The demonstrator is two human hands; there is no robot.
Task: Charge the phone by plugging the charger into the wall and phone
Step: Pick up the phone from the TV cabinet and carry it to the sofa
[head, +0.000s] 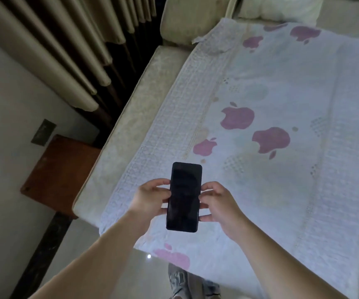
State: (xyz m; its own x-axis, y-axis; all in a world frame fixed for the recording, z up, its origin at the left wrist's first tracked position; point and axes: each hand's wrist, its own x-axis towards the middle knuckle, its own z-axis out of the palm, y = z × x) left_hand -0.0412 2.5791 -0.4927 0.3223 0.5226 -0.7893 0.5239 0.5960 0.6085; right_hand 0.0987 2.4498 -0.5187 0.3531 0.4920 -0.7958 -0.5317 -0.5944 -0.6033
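Phone (184, 197): we hold it above the near part of the bed (282, 190), screen up and dark.
Left hand (150, 198): fingers curled onto the phone's left edge, holding it.
Right hand (218, 202): fingers pinched on the phone's right edge, sharing the hold.
Handling: we judge it light, stiff, glass-fronted, slick and fragile; the long side edges are the safest hold.
Axis: long axis runs away from us, far end tipped slightly right; which end has the port we cannot tell.
Charger: not in view.
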